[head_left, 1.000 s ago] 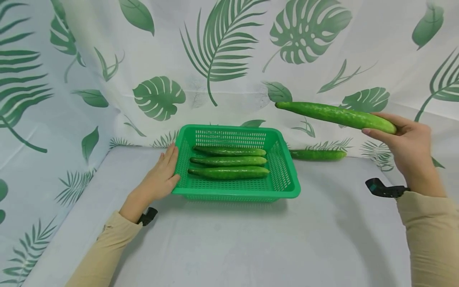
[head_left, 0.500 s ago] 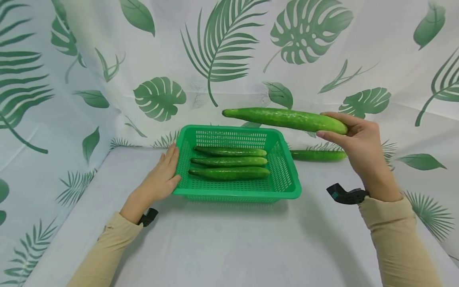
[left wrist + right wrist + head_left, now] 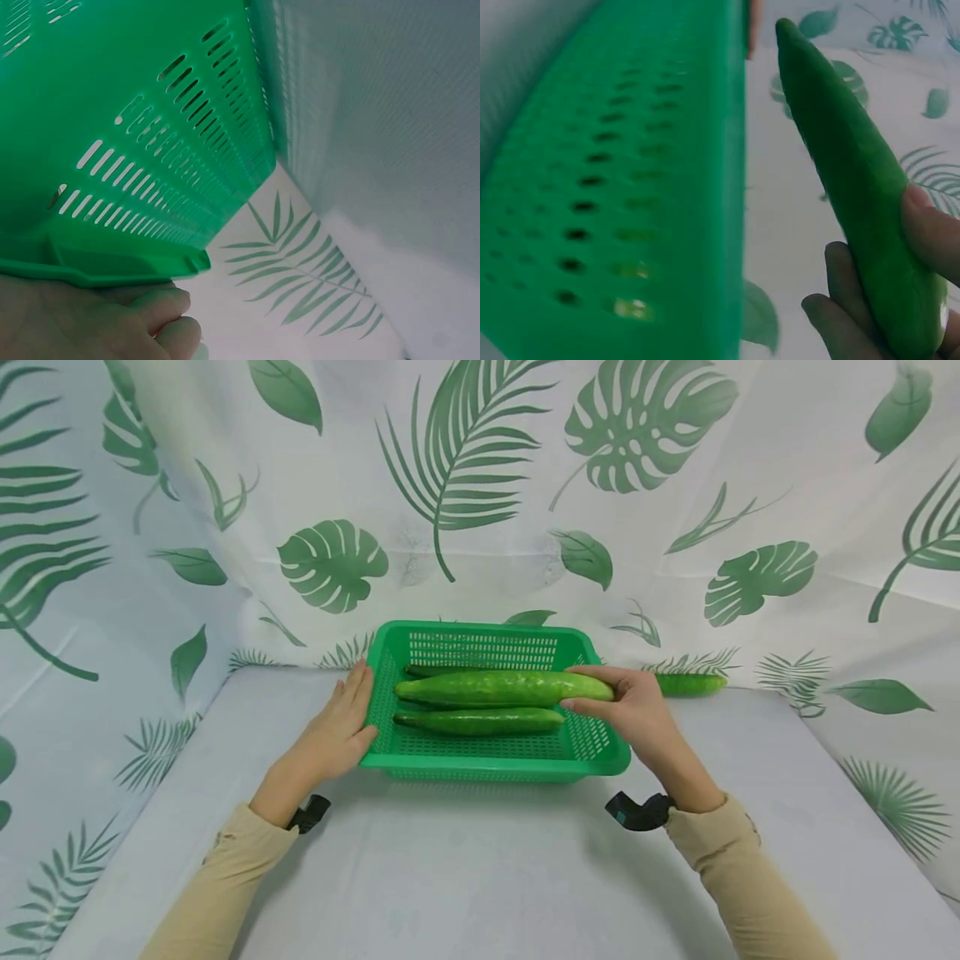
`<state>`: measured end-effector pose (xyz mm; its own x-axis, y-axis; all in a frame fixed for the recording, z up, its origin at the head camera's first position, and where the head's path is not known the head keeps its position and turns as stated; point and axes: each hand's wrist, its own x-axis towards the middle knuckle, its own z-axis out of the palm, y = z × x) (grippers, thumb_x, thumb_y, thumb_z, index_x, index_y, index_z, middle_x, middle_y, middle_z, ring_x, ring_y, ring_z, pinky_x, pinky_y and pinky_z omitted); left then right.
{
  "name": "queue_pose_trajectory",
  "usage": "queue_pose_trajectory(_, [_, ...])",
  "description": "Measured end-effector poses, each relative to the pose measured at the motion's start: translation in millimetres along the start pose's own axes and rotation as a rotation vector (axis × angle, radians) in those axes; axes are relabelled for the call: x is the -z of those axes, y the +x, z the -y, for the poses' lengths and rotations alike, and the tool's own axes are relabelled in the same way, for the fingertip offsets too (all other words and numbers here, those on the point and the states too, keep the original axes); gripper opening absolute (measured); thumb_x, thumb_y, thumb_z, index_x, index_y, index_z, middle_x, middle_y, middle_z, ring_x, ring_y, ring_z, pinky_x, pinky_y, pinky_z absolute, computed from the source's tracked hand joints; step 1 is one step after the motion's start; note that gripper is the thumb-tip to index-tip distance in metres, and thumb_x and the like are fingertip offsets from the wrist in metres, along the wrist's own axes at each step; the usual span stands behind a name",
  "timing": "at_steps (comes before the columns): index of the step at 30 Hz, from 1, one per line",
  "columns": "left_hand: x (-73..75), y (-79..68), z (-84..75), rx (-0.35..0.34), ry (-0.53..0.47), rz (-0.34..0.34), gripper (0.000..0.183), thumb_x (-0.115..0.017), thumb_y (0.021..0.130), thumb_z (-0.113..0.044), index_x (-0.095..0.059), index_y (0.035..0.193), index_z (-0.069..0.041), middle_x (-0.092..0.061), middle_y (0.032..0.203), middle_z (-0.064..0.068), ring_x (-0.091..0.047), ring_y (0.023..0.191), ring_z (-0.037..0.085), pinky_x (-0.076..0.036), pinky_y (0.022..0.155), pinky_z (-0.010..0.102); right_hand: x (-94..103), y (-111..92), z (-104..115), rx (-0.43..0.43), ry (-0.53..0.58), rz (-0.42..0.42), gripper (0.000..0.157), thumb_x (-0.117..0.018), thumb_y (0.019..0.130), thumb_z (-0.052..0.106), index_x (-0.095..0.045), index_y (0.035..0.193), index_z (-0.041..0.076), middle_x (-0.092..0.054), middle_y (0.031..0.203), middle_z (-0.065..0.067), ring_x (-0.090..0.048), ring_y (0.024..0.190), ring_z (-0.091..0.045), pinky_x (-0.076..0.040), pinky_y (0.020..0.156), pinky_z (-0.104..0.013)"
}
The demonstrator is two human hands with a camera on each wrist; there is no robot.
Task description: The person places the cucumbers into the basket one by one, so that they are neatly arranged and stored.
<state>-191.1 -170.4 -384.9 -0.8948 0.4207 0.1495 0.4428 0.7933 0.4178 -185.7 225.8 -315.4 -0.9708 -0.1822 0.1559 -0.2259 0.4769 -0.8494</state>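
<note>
A green perforated plastic basket (image 3: 495,768) stands on the table, and cucumbers lie crosswise inside it, the nearest cucumber (image 3: 480,722) in full view. Over them my right hand (image 3: 630,706) holds another cucumber (image 3: 502,688) by its right end, thumb on the near side and fingers on the far side. In the right wrist view this held cucumber (image 3: 855,195) slants up beside the basket wall (image 3: 630,187). My left hand (image 3: 333,727) rests against the basket's left rim with its fingers straight. The left wrist view has that hand (image 3: 97,322) right under the rim.
One more cucumber (image 3: 690,684) lies on the table behind my right hand, near the back, partly hidden. A white table cover (image 3: 465,877) spreads below the basket. Leaf-printed curtains (image 3: 480,485) rise at the back and along the sides.
My right hand has carried its cucumber left and down, from the right of the basket to over it. The left hand and the basket have stayed in place.
</note>
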Motion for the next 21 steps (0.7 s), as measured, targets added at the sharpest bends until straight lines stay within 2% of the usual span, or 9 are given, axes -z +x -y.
queue_pose_trajectory(1, [-0.1, 0.3, 0.0, -0.001, -0.001, 0.000, 0.075, -0.041, 0.095, -0.011, 0.000, 0.154, 0.011, 0.009, 0.162, 0.025, 0.005, 0.151, 0.034, -0.003, 0.121, 0.052, -4.4, 1, -4, -0.022, -0.012, 0.015, 0.049, -0.080, 0.084, 0.030, -0.069, 0.127, 0.010, -0.069, 0.110, -0.004, -0.060, 0.090, -0.017, -0.054, 0.071, -0.027])
queue_pose_trajectory(4, [-0.6, 1.4, -0.4, -0.006, -0.003, -0.002, 0.075, -0.040, 0.095, -0.011, 0.000, 0.153, 0.012, 0.009, 0.162, 0.025, 0.005, 0.151, 0.035, -0.003, 0.121, 0.052, -14.7, 3, -14, -0.094, -0.052, 0.054, 0.051, -0.081, 0.083, 0.031, -0.069, 0.128, 0.012, -0.061, 0.079, 0.002, -0.048, 0.071, -0.016, -0.045, 0.060, -0.031])
queue_pose_trajectory(6, [-1.0, 1.8, -0.4, -0.006, 0.002, -0.001, 0.075, -0.040, 0.095, -0.011, 0.001, 0.153, 0.011, 0.010, 0.162, 0.025, 0.005, 0.150, 0.035, -0.004, 0.120, 0.053, -20.2, 5, -19, -0.136, -0.079, 0.077, 0.052, -0.081, 0.083, 0.031, -0.068, 0.129, 0.011, -0.043, 0.063, 0.005, -0.035, 0.060, -0.015, -0.038, 0.055, -0.033])
queue_pose_trajectory(8, [-1.3, 2.0, -0.3, -0.005, 0.004, 0.000, 0.075, -0.040, 0.095, -0.011, 0.001, 0.153, 0.012, 0.010, 0.162, 0.025, 0.004, 0.150, 0.036, -0.004, 0.120, 0.053, -24.5, 6, -23, -0.157, -0.108, 0.096, 0.054, -0.081, 0.083, 0.029, -0.067, 0.131, 0.009, -0.027, 0.056, 0.005, -0.024, 0.054, -0.015, -0.031, 0.052, -0.034])
queue_pose_trajectory(12, [-1.4, 2.0, -0.2, -0.006, 0.004, -0.002, 0.075, -0.040, 0.095, -0.011, 0.001, 0.153, 0.011, 0.010, 0.162, 0.024, 0.004, 0.150, 0.036, -0.004, 0.120, 0.053, -32.7, 9, -27, -0.154, -0.168, 0.131, 0.054, -0.080, 0.084, 0.024, -0.065, 0.130, 0.003, -0.028, 0.051, 0.004, -0.023, 0.050, -0.014, -0.031, 0.051, -0.032])
queue_pose_trajectory(14, [-1.1, 1.7, -0.3, -0.007, -0.001, -0.004, 0.075, -0.041, 0.095, -0.011, 0.000, 0.153, 0.012, 0.010, 0.162, 0.024, 0.004, 0.150, 0.036, -0.004, 0.120, 0.053, -36.1, 10, -28, -0.135, -0.209, 0.147, 0.052, -0.080, 0.084, 0.023, -0.066, 0.128, -0.001, -0.042, 0.054, 0.001, -0.028, 0.053, -0.015, -0.034, 0.054, -0.031])
queue_pose_trajectory(16, [-0.5, 1.4, -0.4, -0.007, -0.004, -0.005, 0.075, -0.041, 0.095, -0.011, 0.000, 0.153, 0.012, 0.011, 0.162, 0.023, 0.004, 0.150, 0.036, -0.004, 0.120, 0.054, -39.1, 11, -28, -0.107, -0.257, 0.163, 0.051, -0.078, 0.085, 0.023, -0.066, 0.126, -0.004, -0.060, 0.069, -0.005, -0.037, 0.059, -0.015, -0.037, 0.057, -0.031])
queue_pose_trajectory(19, [0.2, 0.8, -0.5, -0.005, -0.006, -0.002, 0.075, -0.041, 0.095, -0.011, 0.000, 0.153, 0.012, 0.011, 0.162, 0.023, 0.004, 0.150, 0.037, -0.005, 0.120, 0.054, -42.3, 11, -28, -0.080, -0.330, 0.190, 0.047, -0.077, 0.087, 0.025, -0.068, 0.120, -0.006, -0.063, 0.077, -0.007, -0.043, 0.065, -0.016, -0.039, 0.059, -0.030])
queue_pose_trajectory(21, [0.5, 0.8, -0.8, -0.007, -0.008, 0.000, 0.075, -0.041, 0.096, -0.011, 0.000, 0.153, 0.012, 0.012, 0.162, 0.023, 0.004, 0.150, 0.036, -0.005, 0.120, 0.054, -44.0, 12, -29, -0.074, -0.375, 0.218, 0.042, -0.075, 0.088, 0.026, -0.071, 0.113, -0.007, -0.058, 0.071, -0.004, -0.043, 0.062, -0.014, -0.039, 0.058, -0.029])
